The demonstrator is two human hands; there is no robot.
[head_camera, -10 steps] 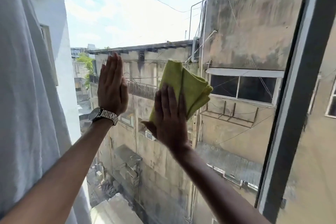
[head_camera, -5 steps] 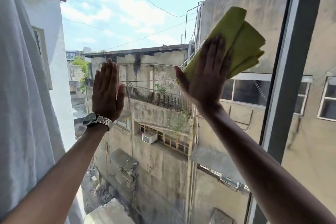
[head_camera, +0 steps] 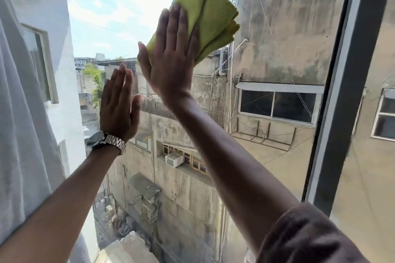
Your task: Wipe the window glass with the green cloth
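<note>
The folded green cloth (head_camera: 208, 13) lies flat against the window glass (head_camera: 277, 38), high up near the top of the pane. My right hand (head_camera: 171, 57) presses on its lower left part with flat, spread fingers, and the cloth's folded edges stick out above and to the right of the fingers. My left hand (head_camera: 118, 102) rests flat on the glass lower and to the left, fingers together, holding nothing. A metal watch (head_camera: 105, 142) sits on its wrist.
A dark grey window frame post (head_camera: 346, 92) runs top to bottom on the right, with another pane beyond it. A white curtain (head_camera: 23, 113) hangs along the left edge. Weathered buildings and sky show through the glass.
My right hand has carried the cloth up the glass from mid height to near the top, first swinging right, then back left. My left hand has stayed flat on the pane.
</note>
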